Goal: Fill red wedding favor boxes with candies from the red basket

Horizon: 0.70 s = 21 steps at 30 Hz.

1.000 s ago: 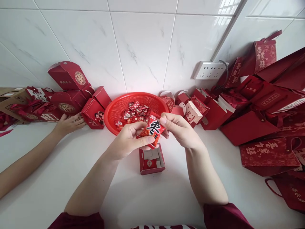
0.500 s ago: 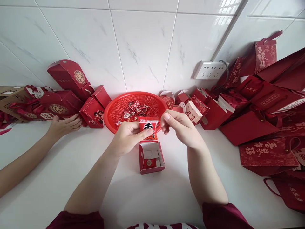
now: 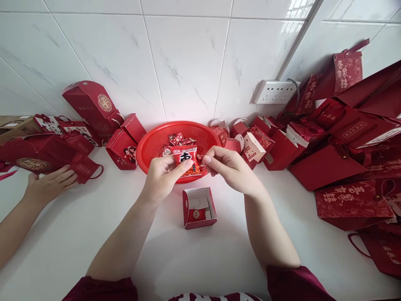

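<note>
A red snack packet with a black character on it is pinched between the thumb and fingers of my left hand, above the near side of the red plastic basket. My right hand is closed in a pinch just right of the packet; what its fingertips hold, if anything, is too small to make out. Small red wrapped sweets lie in the basket. Below my hands an open red gift box stands on the white counter, with a red packet inside it.
At the left, another person's hand touches a dark red box among other gift boxes. Red boxes and bags are piled on the right. A white power strip is on the tiled wall.
Both my hands have shifted left and slightly up, taking the snack packet away from over the open gift box. The other person's hand has moved left along with the dark red box.
</note>
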{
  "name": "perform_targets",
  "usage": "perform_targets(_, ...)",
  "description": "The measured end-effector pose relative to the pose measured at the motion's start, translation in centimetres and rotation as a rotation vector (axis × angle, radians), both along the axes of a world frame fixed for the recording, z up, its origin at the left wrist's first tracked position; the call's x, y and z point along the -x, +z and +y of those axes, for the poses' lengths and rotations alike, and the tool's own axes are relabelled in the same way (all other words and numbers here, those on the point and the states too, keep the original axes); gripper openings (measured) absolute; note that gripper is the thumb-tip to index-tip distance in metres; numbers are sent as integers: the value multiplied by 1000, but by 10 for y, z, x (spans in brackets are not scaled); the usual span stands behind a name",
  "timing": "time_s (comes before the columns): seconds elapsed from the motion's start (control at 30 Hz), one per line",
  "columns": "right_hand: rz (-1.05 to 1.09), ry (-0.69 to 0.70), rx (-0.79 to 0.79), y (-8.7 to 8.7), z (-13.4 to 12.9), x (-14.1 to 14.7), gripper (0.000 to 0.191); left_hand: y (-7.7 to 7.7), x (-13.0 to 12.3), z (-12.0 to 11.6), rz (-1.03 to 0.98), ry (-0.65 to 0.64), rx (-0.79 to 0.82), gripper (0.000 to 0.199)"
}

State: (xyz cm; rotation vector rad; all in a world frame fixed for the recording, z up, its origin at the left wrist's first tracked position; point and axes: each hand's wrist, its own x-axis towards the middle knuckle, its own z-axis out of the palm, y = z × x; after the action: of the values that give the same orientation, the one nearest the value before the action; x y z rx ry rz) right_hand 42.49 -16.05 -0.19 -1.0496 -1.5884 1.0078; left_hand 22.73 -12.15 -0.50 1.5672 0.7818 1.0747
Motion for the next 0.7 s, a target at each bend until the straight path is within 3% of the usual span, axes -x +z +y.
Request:
perform_targets(0.1, -33, -22, -17, 1, -1, 1, 32, -1, -2, 0, 40, 65, -49, 28)
perform_targets(0.27, -161, 45, -174, 6, -9, 11, 13, -12, 0, 13, 260, 307, -217, 30)
perform_targets(0.33, -172, 47, -211, 4, -10, 17, 9, -15, 1, 18, 272, 259, -161, 32)
perform_targets(0.47, -119, -45, -195, -6, -3, 25, 25, -14, 2, 18, 171, 135, 21, 40)
perform_targets(0.57, -87, -96, -170, -13, 3, 26, 32, -8, 4, 11, 77, -71, 131, 47)
perform_targets(0.63, -41, -121, -153, -15, 6, 26, 35, -3, 6, 5, 92, -158, 114, 47)
perform_targets(0.7, -8, -125, -148, -15, 8, 25, 36, 1, 6, -1, 198, -140, 3, 42)
